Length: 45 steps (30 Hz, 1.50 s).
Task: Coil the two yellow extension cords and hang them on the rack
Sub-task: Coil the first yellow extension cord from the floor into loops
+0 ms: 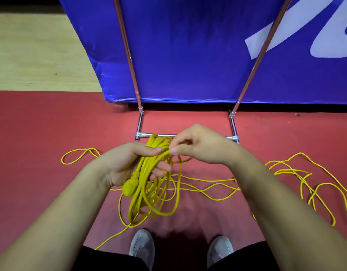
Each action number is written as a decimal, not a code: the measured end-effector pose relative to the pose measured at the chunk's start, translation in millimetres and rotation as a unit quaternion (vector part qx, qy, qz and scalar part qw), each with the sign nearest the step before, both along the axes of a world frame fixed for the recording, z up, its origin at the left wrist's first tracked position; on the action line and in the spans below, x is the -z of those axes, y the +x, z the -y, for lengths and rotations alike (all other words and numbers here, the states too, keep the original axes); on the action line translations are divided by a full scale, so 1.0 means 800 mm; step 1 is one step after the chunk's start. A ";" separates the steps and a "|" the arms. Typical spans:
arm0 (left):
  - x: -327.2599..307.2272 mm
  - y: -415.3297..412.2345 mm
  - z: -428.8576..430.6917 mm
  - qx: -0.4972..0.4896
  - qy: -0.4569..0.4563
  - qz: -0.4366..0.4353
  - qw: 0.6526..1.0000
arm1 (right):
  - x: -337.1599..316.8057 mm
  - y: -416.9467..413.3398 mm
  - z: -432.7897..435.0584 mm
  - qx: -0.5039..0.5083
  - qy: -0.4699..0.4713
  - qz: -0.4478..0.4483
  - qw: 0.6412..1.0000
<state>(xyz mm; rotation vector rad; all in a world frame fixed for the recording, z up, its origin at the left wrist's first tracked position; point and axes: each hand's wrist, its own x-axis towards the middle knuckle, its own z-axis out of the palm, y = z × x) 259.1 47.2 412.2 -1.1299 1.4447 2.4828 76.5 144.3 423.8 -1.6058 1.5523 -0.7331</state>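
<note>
My left hand (127,165) grips a bundle of yellow cord loops (149,184), which hangs below my palm with a yellow plug (129,187) at its lower left. At the top of the bundle my right hand (200,146) pinches a strand of the same cord between thumb and fingers. More yellow cord (298,173) lies loose and tangled on the red floor to the right, and a loop (78,156) lies to the left. Just beyond my hands stands the rack (232,116): a chrome floor frame with two slanted copper-coloured poles. Its top is out of view.
A blue banner (188,49) with white lettering hangs behind the rack poles, down to the floor. Red mat (31,133) covers the near floor, with pale wood flooring (41,51) at the far left. My two grey shoes (142,246) stand below the coil.
</note>
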 end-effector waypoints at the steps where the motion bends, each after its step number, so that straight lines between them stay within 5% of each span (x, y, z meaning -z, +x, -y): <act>1: -0.001 0.001 -0.002 0.004 -0.002 -0.007 1.000 | -0.007 0.010 0.000 -0.006 -0.011 -0.010 1.000; 4: 0.000 0.006 0.001 0.024 0.038 -0.049 0.998 | -0.012 0.019 -0.001 0.013 -0.055 -0.042 0.998; 9: -0.001 0.011 0.016 0.021 0.100 -0.131 0.986 | 0.052 -0.035 -0.007 0.031 0.087 -0.007 0.996; 12: 0.002 0.014 0.022 0.002 0.034 -0.095 0.995 | 0.093 -0.064 -0.018 0.035 0.102 -0.018 0.994; 16: 0.001 0.012 0.019 -0.021 -0.033 -0.051 0.998 | 0.086 -0.074 -0.023 0.155 0.048 0.141 0.977; 18: 0.003 0.013 0.018 -0.009 -0.046 -0.042 0.998 | 0.066 -0.068 -0.017 0.161 0.018 0.151 0.975; 28: -0.007 0.010 0.002 0.006 -0.030 -0.051 0.998 | -0.007 0.005 0.004 0.008 -0.048 -0.166 0.985; 32: -0.008 0.022 0.018 0.072 0.106 -0.123 0.984 | 0.010 -0.013 -0.003 0.047 0.006 -0.072 0.996; 38: -0.004 0.032 0.041 0.008 0.178 -0.201 0.963 | 0.112 -0.087 -0.023 0.101 0.113 -0.050 0.987; 45: -0.001 0.030 0.038 -0.085 -0.009 -0.087 0.993 | 0.117 -0.083 -0.012 0.224 0.039 0.072 0.971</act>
